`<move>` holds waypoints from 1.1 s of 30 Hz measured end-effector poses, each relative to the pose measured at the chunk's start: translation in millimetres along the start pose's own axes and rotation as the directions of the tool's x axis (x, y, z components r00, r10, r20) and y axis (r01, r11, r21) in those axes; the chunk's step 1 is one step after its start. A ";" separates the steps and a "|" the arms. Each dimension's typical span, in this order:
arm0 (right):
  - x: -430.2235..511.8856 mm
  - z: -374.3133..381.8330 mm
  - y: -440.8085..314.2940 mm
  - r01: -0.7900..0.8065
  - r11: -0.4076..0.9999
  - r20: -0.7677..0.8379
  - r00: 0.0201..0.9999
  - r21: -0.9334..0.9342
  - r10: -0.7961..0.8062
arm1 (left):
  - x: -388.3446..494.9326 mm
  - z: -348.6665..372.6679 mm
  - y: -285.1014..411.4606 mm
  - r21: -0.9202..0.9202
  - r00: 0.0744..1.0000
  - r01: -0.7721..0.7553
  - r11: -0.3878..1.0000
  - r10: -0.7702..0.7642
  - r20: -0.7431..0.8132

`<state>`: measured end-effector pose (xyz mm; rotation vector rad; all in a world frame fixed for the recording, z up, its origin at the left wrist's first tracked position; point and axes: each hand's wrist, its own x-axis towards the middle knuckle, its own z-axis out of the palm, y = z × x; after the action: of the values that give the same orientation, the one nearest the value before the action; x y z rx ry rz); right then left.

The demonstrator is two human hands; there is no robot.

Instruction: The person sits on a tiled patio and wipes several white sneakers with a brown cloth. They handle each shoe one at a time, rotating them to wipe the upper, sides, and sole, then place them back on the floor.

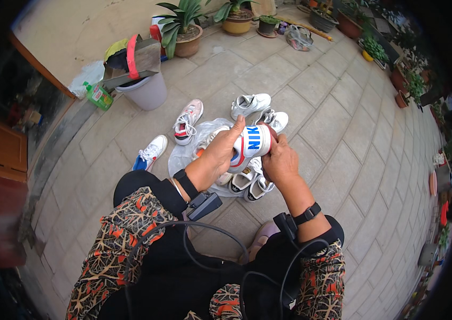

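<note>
My left hand [218, 150] grips a white Nike sneaker [250, 146] with red trim and a blue lining. The shoe is tipped so its heel, with large blue lettering, points right. My right hand [282, 159] is closed on a red-brown object [273, 133] against the sole edge; my fingers hide most of it, and I cannot tell what it is. Beneath my hands, a pair of white sneakers with dark heels [252, 184] rests on a translucent plastic sheet [184, 160].
Around the sheet stand a pink-white sneaker [189, 122], a white-and-blue sneaker [152, 152] and two white sneakers [251, 105]. A bucket [146, 94] with a dustpan [144, 58] over it and a green pump bottle [98, 97] stand at upper left. Potted plants [188, 40] line the paving's edges.
</note>
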<state>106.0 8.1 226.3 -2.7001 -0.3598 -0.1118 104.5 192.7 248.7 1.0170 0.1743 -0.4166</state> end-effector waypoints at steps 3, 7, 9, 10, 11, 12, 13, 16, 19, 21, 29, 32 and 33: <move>-0.2 2.0 0.1 -0.007 1.000 -0.001 1.000 0.003 0.007 | 0.1 1.9 -6.6 -0.069 0.999 -0.036 0.997 0.037 0.020; 1.8 5.1 -0.3 -0.054 0.998 -0.003 0.999 0.037 0.055 | -0.2 2.8 -11.7 -0.158 0.998 -0.059 0.986 0.054 -0.033; 5.4 1.3 1.7 -0.077 0.994 -0.027 0.996 0.071 0.080 | 1.3 1.6 -12.6 -0.198 0.997 -0.069 0.978 0.062 -0.042; 8.1 -2.2 3.7 -0.085 0.994 -0.104 0.990 0.065 0.092 | 2.8 0.8 -13.0 -0.179 0.996 -0.082 0.981 0.074 -0.051; 11.9 -8.4 7.7 -0.093 0.993 -0.156 0.982 0.067 0.102 | 4.4 0.1 -13.7 -0.161 0.995 -0.087 0.983 0.077 -0.069; 15.8 -15.0 11.9 -0.099 0.993 -0.218 0.970 0.067 0.111 | 5.9 -1.1 -14.7 -0.143 0.993 -0.096 0.985 0.085 -0.077; 19.9 -21.4 15.7 -0.110 0.986 -0.289 0.947 0.127 0.143 | 7.4 -2.3 -15.8 -0.129 0.991 -0.109 0.986 0.098 -0.086; 29.3 -36.3 21.7 0.179 0.907 -0.558 0.827 0.380 0.071 | 11.3 -6.2 -18.8 -0.096 0.987 -0.145 0.985 0.137 -0.084; 22.3 -38.7 11.1 0.257 0.855 -0.583 0.810 0.450 0.063 | 13.6 -7.0 -21.6 -0.097 0.989 -0.132 0.986 0.125 -0.079; 11.6 -32.0 -6.0 0.249 0.874 -0.476 0.879 0.417 -0.024 | 15.1 -7.7 -20.9 -0.118 0.994 -0.090 0.989 0.082 -0.069; -29.7 -3.9 -27.8 0.314 0.920 -0.242 0.936 0.234 -0.257 | 25.2 -24.5 -3.8 -0.239 0.975 -0.201 0.950 0.170 -0.141; -25.0 -11.3 -12.4 0.146 0.989 0.138 0.979 0.025 -0.148 | 26.3 -26.9 -1.7 -0.128 0.958 -0.231 0.964 0.203 -0.200; -23.6 -15.1 -11.1 0.159 0.984 -0.006 0.987 0.086 -0.159 | 26.5 -25.7 -1.3 -0.083 0.954 -0.239 0.967 0.218 -0.206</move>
<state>79.9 6.2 241.3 -2.5839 -0.5681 -0.1374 129.4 207.2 225.5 0.9593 0.2493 -0.0938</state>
